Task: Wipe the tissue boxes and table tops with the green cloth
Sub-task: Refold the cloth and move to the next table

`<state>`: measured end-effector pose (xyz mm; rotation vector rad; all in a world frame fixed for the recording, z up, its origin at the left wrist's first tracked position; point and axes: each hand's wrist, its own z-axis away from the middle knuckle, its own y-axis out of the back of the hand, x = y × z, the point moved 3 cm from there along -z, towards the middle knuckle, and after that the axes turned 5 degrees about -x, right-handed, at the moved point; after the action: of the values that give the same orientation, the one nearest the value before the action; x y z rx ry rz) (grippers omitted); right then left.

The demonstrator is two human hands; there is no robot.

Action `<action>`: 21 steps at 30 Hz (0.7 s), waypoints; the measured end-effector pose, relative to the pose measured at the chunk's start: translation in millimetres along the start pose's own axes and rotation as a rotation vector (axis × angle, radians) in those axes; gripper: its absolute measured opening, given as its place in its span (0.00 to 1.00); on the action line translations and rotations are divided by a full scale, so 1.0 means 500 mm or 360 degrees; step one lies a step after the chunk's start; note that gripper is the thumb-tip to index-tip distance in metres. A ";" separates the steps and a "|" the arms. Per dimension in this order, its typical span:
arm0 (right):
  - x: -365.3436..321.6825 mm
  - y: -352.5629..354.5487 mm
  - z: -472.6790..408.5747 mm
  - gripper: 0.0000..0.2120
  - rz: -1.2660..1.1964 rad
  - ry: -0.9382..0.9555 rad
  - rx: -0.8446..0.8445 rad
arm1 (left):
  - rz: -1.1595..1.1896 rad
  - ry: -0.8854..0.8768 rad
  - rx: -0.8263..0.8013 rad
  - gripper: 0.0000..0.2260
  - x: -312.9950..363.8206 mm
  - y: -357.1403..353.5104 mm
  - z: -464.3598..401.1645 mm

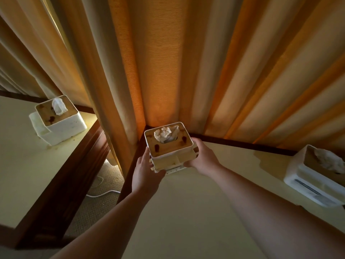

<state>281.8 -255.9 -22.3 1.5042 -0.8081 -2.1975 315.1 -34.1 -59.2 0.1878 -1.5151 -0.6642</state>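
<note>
A white tissue box with a wooden lid [169,144] and a crumpled tissue sticking out stands at the far left corner of the pale table top [186,212]. My left hand [147,171] grips its left side and front corner. My right hand [202,157] holds its right side, fingers wrapped round the base. A second tissue box [59,120] sits on the table to the left [22,165]. A third tissue box [317,174] stands at the right edge of my table. No green cloth is in view.
Heavy orange and beige curtains [168,62] hang right behind the tables. A narrow gap with carpet [100,184] and a white cable [104,193] separates the two tables. Dark wooden edging runs along the table rims.
</note>
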 end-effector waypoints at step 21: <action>0.252 0.040 0.495 0.52 -0.0254 -0.0247 0.0494 | 0.0056 -0.0184 -0.0652 0.46 0.062 -0.199 0.278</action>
<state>4.8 -281.5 -33.7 1.6003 -1.1616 -2.4167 151.6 -91.2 -72.5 -0.1915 -1.4543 -0.9538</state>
